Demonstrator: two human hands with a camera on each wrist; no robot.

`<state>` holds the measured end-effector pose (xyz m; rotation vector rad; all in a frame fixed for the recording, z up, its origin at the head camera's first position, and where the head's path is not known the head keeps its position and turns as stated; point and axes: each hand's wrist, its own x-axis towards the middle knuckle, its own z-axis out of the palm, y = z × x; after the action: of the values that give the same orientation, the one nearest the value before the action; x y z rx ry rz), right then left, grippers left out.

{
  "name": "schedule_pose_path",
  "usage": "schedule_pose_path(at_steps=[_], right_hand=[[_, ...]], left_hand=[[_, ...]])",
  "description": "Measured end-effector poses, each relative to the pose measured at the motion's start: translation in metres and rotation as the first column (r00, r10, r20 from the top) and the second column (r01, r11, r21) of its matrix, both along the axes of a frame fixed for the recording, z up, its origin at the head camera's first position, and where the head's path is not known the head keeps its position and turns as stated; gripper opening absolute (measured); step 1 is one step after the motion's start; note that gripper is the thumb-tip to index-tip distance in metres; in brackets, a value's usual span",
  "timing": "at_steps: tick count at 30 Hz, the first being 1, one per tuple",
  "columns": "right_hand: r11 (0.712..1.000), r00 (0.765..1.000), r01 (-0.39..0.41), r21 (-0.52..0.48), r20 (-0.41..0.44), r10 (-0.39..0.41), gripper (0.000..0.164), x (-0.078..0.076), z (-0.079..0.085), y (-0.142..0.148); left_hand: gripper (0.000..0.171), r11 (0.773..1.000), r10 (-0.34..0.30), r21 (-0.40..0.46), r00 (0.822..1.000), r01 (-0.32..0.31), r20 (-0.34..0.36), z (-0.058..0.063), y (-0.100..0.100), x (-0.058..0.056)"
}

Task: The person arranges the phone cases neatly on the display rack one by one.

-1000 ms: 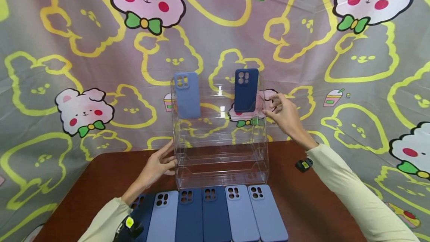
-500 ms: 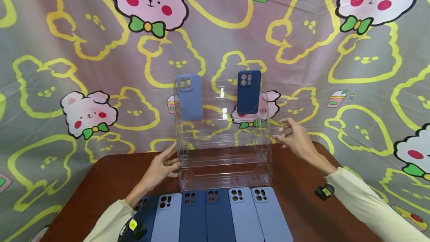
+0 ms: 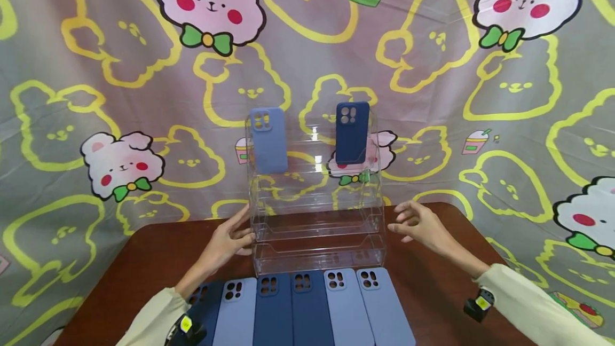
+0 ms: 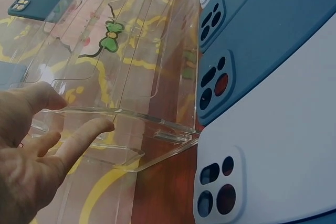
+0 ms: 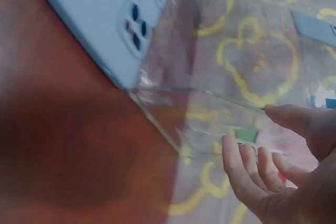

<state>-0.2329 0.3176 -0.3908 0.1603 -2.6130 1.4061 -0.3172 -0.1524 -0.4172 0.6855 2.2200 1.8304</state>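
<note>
A clear stepped display rack stands on the table. On its top tier lean two phone cases, a light blue one at left and a dark blue one at right. My left hand is at the rack's left side, its fingertips at the clear edge; the left wrist view shows the fingers extended, holding nothing. Beside the rack's lower right side is my right hand, fingers loosely bent and nothing in them. In the right wrist view its thumb and fingers are close to the rack's side; contact is unclear.
Several phone cases lie side by side in front of the rack, among them a dark blue case and a light blue case at the right end. The brown table ends at a patterned cloth behind.
My right hand has moved down along the rack's right side, from beside the dark blue phone case to the lower tiers. The left hand has stayed at the left side.
</note>
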Motion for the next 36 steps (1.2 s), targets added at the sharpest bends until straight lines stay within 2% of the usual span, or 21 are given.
schedule_pose_path(at_steps=[4,9,12,16,17,20,22,25,28,32,36], right_hand=[[0.999,0.993,-0.048,0.001,0.104,0.047,0.055,0.014,-0.019,-0.003],[0.989,0.956,-0.145,0.031,0.264,0.131,0.061,0.030,-0.037,-0.005],[0.982,0.935,-0.177,0.064,0.324,0.147,0.066,0.034,-0.045,-0.007],[0.978,0.918,-0.181,0.101,0.375,0.131,0.079,0.037,-0.055,-0.015],[0.979,0.917,-0.175,0.104,0.380,0.124,0.081,0.039,-0.058,-0.018],[0.979,0.933,-0.140,0.151,0.352,0.079,0.083,0.044,-0.067,-0.024],[0.978,0.949,-0.124,0.165,0.307,0.069,0.077,0.046,-0.073,-0.026],[0.975,0.967,-0.142,0.174,0.235,0.099,0.066,0.050,-0.078,-0.025],[0.973,0.972,-0.166,0.159,0.195,0.134,0.058,0.052,-0.080,-0.025],[0.974,0.974,-0.154,0.165,0.194,0.121,0.056,0.053,-0.079,-0.027],[0.971,0.974,-0.154,0.183,0.192,0.118,0.064,0.052,-0.077,-0.028]], left_hand=[[0.081,1.000,0.011,-0.003,1.000,-0.011,0.006,0.000,0.001,0.001],[0.081,1.000,0.004,0.002,1.000,-0.004,0.018,-0.001,0.002,0.002],[0.081,1.000,-0.001,0.000,1.000,0.001,0.016,-0.001,0.002,0.002],[0.081,1.000,0.015,-0.009,1.000,-0.015,0.006,0.001,0.001,0.002],[0.081,1.000,0.019,-0.013,1.000,-0.019,0.005,0.001,0.001,0.002],[0.082,1.000,0.023,-0.019,1.000,-0.023,0.010,0.001,0.002,0.002],[0.082,1.000,0.022,-0.020,1.000,-0.022,0.013,0.000,0.002,0.002],[0.082,1.000,0.024,-0.017,1.000,-0.024,0.009,-0.002,0.003,0.002],[0.081,1.000,0.025,-0.015,1.000,-0.025,-0.005,-0.002,0.004,0.001],[0.081,0.999,0.030,-0.016,0.999,-0.030,-0.013,-0.002,0.003,0.001],[0.082,0.999,0.026,-0.019,1.000,-0.027,-0.010,-0.001,0.002,0.002]])
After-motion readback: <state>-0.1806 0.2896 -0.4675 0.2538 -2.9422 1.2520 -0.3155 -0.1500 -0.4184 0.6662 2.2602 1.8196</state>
